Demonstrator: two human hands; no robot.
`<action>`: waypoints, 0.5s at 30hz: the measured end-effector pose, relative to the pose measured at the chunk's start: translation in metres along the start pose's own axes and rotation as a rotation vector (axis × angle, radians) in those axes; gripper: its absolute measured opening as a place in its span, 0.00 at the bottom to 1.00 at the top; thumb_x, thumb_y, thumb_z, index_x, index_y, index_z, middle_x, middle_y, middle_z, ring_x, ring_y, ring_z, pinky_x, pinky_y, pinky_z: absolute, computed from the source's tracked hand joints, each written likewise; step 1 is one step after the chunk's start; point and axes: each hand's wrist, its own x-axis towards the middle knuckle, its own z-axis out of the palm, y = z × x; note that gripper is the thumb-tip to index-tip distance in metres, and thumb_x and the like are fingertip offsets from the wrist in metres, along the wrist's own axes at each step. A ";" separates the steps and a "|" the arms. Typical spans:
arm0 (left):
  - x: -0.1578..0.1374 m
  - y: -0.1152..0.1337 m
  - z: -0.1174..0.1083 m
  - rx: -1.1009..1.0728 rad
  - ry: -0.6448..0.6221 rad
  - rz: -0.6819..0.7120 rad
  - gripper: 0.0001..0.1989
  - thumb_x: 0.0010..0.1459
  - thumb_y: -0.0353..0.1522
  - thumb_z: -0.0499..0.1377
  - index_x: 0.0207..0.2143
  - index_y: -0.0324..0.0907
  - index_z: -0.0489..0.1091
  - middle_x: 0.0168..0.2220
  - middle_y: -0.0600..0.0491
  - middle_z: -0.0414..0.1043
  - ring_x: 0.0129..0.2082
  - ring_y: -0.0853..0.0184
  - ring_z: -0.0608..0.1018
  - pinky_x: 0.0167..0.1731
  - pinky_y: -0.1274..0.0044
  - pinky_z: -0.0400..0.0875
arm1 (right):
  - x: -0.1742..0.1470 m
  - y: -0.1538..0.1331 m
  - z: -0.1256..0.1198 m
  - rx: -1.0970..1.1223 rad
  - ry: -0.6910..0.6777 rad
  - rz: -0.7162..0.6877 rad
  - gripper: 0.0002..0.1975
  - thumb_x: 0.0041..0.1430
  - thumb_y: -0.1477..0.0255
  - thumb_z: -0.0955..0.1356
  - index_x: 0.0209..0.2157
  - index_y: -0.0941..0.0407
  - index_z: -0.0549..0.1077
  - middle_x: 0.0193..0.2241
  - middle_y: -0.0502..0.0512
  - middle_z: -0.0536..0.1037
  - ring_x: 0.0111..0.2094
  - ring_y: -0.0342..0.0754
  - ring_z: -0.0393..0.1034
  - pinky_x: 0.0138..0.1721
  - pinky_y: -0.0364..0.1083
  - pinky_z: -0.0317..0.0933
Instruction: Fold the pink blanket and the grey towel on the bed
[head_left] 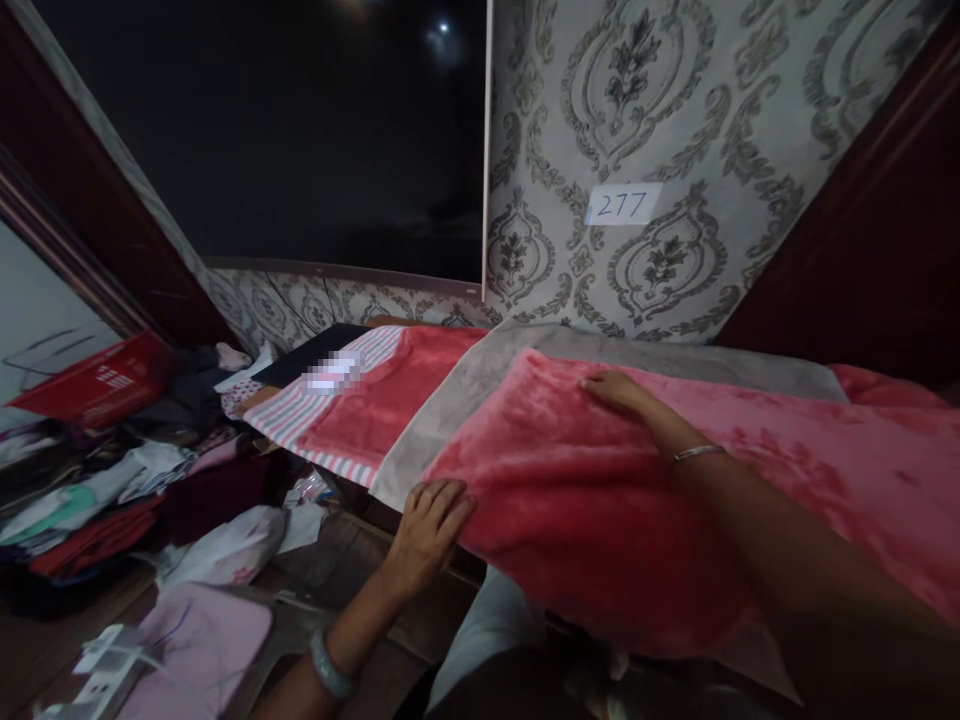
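Note:
A plush red-pink blanket (pixel 570 470) lies over the long surface in front of me, its near part hanging down over the front. At its near left corner my left hand (pixel 427 535) is closed on the edge, fingers on top and the thumb hidden. My right hand (pixel 619 390) rests at the far side of the same blanket, its fingers together and bent onto the fabric. Under the blanket, grey cloth (pixel 442 400) shows along the left and back. Farther left lies red cloth (pixel 367 400) with a striped border (pixel 300 415).
A large dark television (pixel 300 140) is on the patterned wall, right of which hangs a paper marked 277 (pixel 624 204). Piled clothes (pixel 150 470) and a red bag (pixel 105 380) are at left. A pink stool-like item (pixel 202 640) and white power strip (pixel 105 670) sit lower left.

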 end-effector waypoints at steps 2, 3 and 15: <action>0.001 0.003 0.003 0.004 0.009 0.012 0.23 0.59 0.22 0.53 0.55 0.44 0.71 0.52 0.42 0.75 0.54 0.57 0.73 0.54 0.64 0.65 | 0.010 -0.009 0.009 0.007 -0.002 0.000 0.12 0.58 0.66 0.68 0.34 0.59 0.81 0.36 0.61 0.83 0.38 0.52 0.76 0.38 0.43 0.64; 0.002 0.004 0.004 0.007 0.012 0.020 0.22 0.60 0.23 0.53 0.56 0.44 0.71 0.52 0.42 0.75 0.55 0.58 0.73 0.54 0.64 0.64 | 0.014 -0.013 0.012 0.010 0.007 0.006 0.12 0.58 0.66 0.69 0.35 0.60 0.81 0.36 0.61 0.83 0.38 0.52 0.76 0.37 0.43 0.64; -0.008 0.008 0.020 -0.055 0.140 0.076 0.18 0.67 0.26 0.49 0.54 0.43 0.72 0.48 0.42 0.77 0.51 0.60 0.75 0.50 0.68 0.67 | 0.033 -0.013 0.028 0.153 0.159 0.102 0.13 0.61 0.68 0.66 0.38 0.60 0.79 0.37 0.62 0.81 0.42 0.53 0.74 0.40 0.44 0.63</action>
